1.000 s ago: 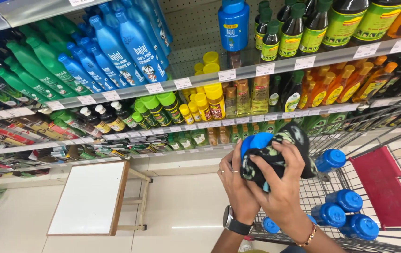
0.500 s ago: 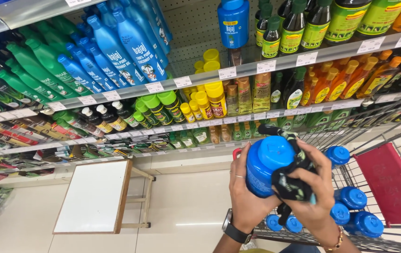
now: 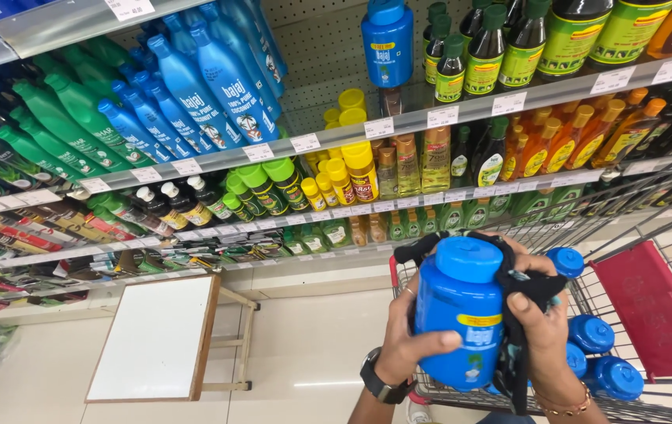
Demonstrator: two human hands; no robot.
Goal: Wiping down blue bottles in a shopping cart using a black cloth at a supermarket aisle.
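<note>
Two hands share one load: a wide blue bottle point(image 3: 461, 314) with a blue screw cap, held upright in front of the chest and over the near rim of the shopping cart point(image 3: 650, 235). The left hand point(image 3: 406, 334) wraps its side, thumb laid across the yellow band of the label, so the weight rests in the palm. The right hand point(image 3: 544, 330) presses a dark cloth point(image 3: 512, 314) against the opposite side and the shoulder of the bottle, fingers clenched over the fabric; this looks like wiping, with the left hand steadying the bottle against the rubbing. A watch sits on the left wrist and a thin bracelet on the right.

Several more blue-capped bottles point(image 3: 599, 357) lie in the cart basket just below, packed touching one another. Beyond the cart stand the shelves point(image 3: 399, 126), with rows of blue, green and yellow-capped bottles facing outward behind price strips. On the floor to the left stands a small stand with a white board top point(image 3: 155, 338).
</note>
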